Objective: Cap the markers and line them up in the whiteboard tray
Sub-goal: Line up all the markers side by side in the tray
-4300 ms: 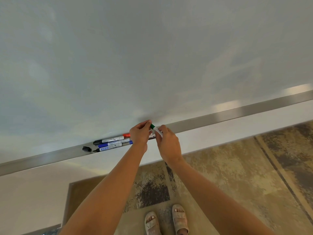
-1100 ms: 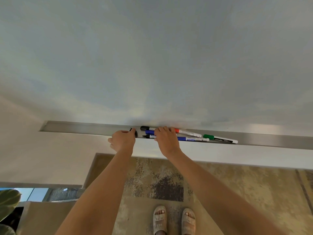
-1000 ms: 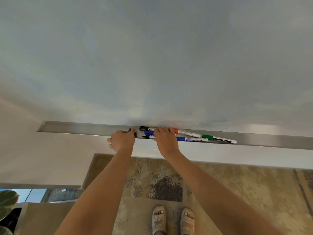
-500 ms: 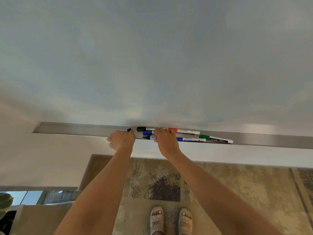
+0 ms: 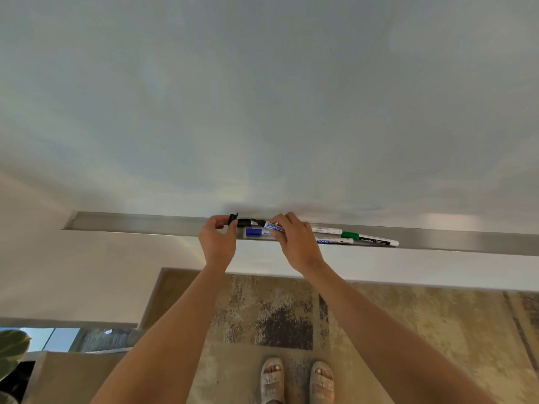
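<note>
**Black cap met its marker over the tray**

The left hand [image 5: 218,239] pinched a loose black cap [image 5: 233,219] between thumb and fingertips, holding it just above the whiteboard tray [image 5: 140,224]. The right hand [image 5: 294,243] was closed around an uncapped marker [image 5: 269,225], lifted off the tray with its dark tip pointing toward the cap. The two hands sat close, with only a short gap between cap and tip; the parts were not yet joined.

Just beyond the left fingertips, a black-capped marker [image 5: 244,222] lay in the tray, though most of its barrel was hidden behind the raised one. Between the hands and slightly nearer the person lay a blue-capped marker [image 5: 253,232]. Out past the right hand's knuckles two white barrels showed, one [image 5: 326,230] toward the board and one [image 5: 335,242] toward the tray's front lip, their cap ends hidden by the hand. Farthest from the right hand lay a green-capped marker [image 5: 369,239], already closed.

The step in hand looked to be capping the raised marker. The next move would call for lining the cap's open mouth squarely on the tip and pressing the hands together until it seats; an angled approach could smear ink on the fingers or leave the cap loose. After that the markers appeared to need straightening, since they lay overlapped rather than in a row.
</note>
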